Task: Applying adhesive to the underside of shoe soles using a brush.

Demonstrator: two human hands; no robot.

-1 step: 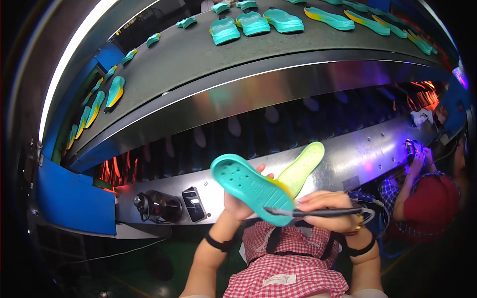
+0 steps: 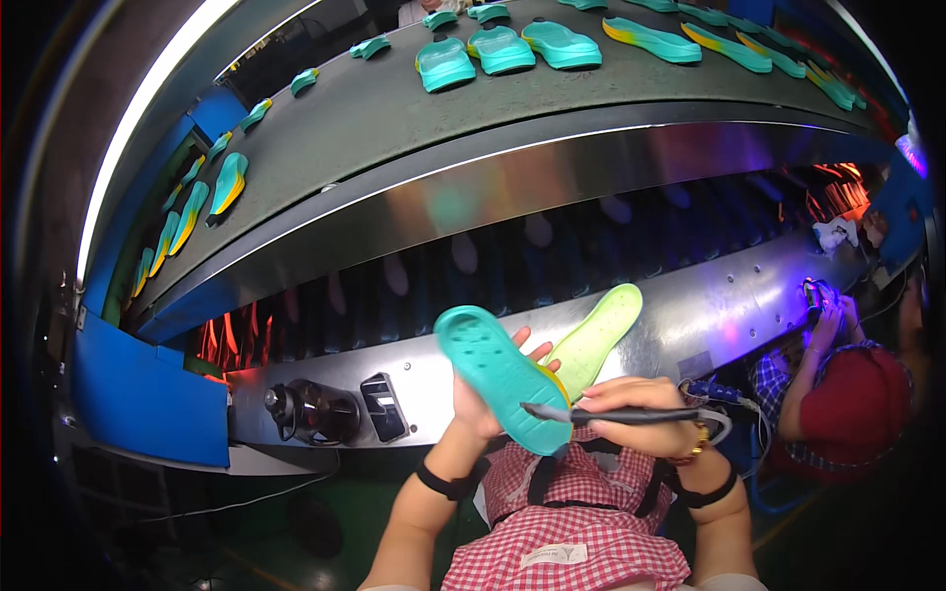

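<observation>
My left hand (image 2: 476, 406) holds a teal shoe sole (image 2: 498, 366) from beneath and behind, its fingertips showing past the sole's right edge. The sole is tilted, with round dimples at its upper end and a yellow side edge. In my right hand (image 2: 645, 414) is a slim black brush-like tool (image 2: 616, 416), gripped by the fingers. Its tip lies over the lower part of the sole; whether it touches I cannot tell. A light green insole-shaped piece (image 2: 598, 335) rests on the metal ledge just behind both hands.
Beyond the metal ledge (image 2: 690, 295) runs a dark conveyor belt (image 2: 374, 108) carrying several teal-and-yellow soles (image 2: 501, 49). A dark bottle (image 2: 313, 412) and a phone (image 2: 383, 406) lie at left on the ledge. At right sits another person (image 2: 852, 404), hands near the ledge.
The teal sole and my left hand have shifted slightly right, with the sole turned more upright. The tool's tip has moved a little left and up across the sole.
</observation>
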